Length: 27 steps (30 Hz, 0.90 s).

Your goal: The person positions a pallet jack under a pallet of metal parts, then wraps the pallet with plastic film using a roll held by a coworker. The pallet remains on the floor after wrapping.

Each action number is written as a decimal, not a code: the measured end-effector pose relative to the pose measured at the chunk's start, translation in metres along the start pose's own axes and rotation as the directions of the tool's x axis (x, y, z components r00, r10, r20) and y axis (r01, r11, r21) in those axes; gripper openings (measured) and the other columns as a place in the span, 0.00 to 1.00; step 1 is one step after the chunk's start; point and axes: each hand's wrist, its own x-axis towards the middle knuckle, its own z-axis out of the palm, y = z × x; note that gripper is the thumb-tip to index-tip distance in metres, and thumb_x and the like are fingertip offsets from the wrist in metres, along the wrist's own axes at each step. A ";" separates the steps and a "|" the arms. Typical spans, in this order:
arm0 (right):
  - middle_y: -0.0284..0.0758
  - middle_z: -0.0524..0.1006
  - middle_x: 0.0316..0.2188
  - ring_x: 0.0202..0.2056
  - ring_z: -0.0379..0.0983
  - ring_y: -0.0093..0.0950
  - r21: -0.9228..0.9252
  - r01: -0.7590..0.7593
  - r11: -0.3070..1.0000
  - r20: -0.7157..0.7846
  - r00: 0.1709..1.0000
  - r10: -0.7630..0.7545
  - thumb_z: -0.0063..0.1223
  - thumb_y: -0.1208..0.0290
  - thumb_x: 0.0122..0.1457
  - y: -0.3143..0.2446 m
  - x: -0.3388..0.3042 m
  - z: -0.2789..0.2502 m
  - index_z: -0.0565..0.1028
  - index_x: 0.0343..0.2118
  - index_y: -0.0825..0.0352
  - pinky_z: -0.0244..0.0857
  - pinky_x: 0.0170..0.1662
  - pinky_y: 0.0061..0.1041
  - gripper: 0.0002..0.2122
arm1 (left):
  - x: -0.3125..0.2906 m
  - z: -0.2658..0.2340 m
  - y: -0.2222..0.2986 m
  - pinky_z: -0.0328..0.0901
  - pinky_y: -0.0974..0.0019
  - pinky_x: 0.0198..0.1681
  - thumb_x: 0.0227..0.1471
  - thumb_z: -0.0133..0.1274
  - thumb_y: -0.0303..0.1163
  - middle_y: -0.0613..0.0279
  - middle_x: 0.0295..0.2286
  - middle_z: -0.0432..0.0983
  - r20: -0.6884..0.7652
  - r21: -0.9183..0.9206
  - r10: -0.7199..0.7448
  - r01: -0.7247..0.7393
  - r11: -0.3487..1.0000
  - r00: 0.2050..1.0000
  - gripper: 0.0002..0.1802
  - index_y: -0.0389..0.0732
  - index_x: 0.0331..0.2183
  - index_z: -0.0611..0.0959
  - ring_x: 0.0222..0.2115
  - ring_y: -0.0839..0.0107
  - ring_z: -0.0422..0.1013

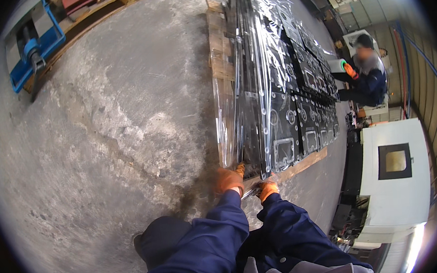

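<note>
Stretch film (227, 136) wraps a pallet load of stacked black metal plates (282, 117) with round and rectangular cutouts. At the load's near corner, my left hand (229, 179), in an orange glove, is closed on the film low down, its outline partly smeared. Just to the right, my right hand (268, 188), also gloved in orange, closes on the film beside the pallet's near edge. A shiny bunched strip of film shows between the two hands. Both sets of fingertips are partly hidden. The wooden pallet (304, 162) shows under the plates.
Beyond the load, a crouching co-worker (371, 75) in orange gloves holds a film roll (337, 66) with a green core end. A blue-framed pallet jack (32, 50) stands at the far left. A white machine cabinet (394, 175) is at the right.
</note>
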 end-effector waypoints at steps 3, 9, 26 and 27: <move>0.36 0.81 0.43 0.47 0.76 0.37 -0.063 0.055 0.997 0.040 0.998 -0.052 0.60 0.57 0.51 -0.005 -0.037 -0.037 0.79 0.47 0.54 0.69 0.50 0.35 0.19 | 0.002 0.011 0.000 0.65 0.49 0.52 0.34 0.63 0.72 0.46 0.46 0.76 0.042 -0.042 -0.016 0.018 0.999 0.999 0.53 0.39 0.50 0.72 0.50 0.50 0.72; 0.42 0.81 0.39 0.42 0.79 0.42 0.117 -0.058 0.991 0.041 0.998 0.054 0.66 0.56 0.46 -0.039 -0.073 -0.102 0.82 0.45 0.52 0.72 0.47 0.36 0.20 | -0.007 0.007 0.003 0.68 0.50 0.48 0.38 0.63 0.68 0.43 0.45 0.77 0.041 -0.059 0.029 -0.027 0.998 0.999 0.51 0.37 0.51 0.68 0.46 0.47 0.75; 0.40 0.82 0.37 0.42 0.78 0.40 0.019 -0.162 0.987 0.206 0.966 0.155 0.63 0.45 0.46 -0.043 -0.072 -0.120 0.80 0.46 0.49 0.72 0.46 0.37 0.24 | -0.017 -0.024 0.015 0.70 0.47 0.45 0.36 0.63 0.70 0.45 0.45 0.78 0.243 -0.043 -0.051 0.064 0.997 0.969 0.55 0.36 0.51 0.65 0.44 0.49 0.77; 0.40 0.82 0.38 0.42 0.78 0.40 0.010 -0.183 0.983 0.240 0.955 0.175 0.62 0.45 0.46 -0.045 -0.073 -0.123 0.80 0.46 0.49 0.72 0.46 0.37 0.24 | -0.016 -0.021 0.015 0.70 0.47 0.45 0.36 0.64 0.70 0.47 0.44 0.78 0.217 -0.043 -0.049 0.060 0.997 0.975 0.54 0.36 0.50 0.66 0.44 0.50 0.77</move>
